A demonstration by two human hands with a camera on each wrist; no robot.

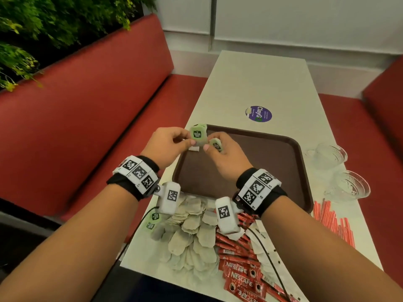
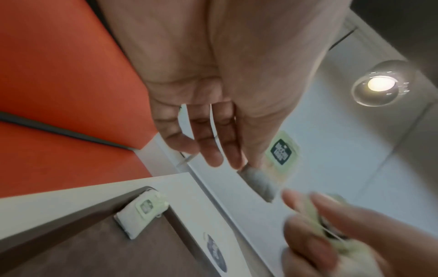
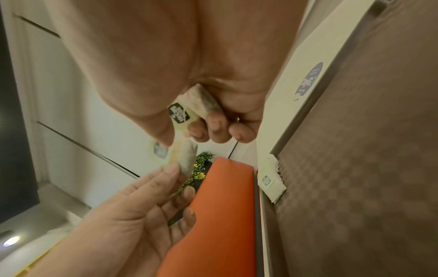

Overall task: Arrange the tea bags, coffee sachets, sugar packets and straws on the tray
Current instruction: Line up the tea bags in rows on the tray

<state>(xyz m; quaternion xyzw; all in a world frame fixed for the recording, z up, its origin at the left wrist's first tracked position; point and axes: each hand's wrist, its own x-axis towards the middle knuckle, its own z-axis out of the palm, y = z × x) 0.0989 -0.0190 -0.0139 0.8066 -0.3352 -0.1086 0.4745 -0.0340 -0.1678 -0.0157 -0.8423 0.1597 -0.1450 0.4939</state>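
Above the far-left corner of the brown tray [image 1: 250, 166], my left hand [image 1: 170, 142] and right hand [image 1: 224, 155] meet. An upright tea bag [image 1: 197, 136] with a green tag is pinched by my left thumb and forefinger, and my right thumb touches it too. In the left wrist view this tea bag [image 2: 282, 155] hangs below my thumb. A second tea bag [image 3: 182, 112] sits in the curled fingers of my right hand. One tea bag [image 1: 193, 149] lies flat in the tray's corner. A pile of tea bags [image 1: 192, 232], red coffee sachets [image 1: 239, 275], white sugar packets [image 1: 263, 243] and red-striped straws [image 1: 331, 219] lie on the table near me.
The long white table [image 1: 257, 83] bears a purple sticker [image 1: 258, 114] beyond the tray. Two clear glass cups [image 1: 327, 153] [image 1: 346, 186] stand to the tray's right. A red bench [image 1: 87, 116] runs along the left, with plants behind it.
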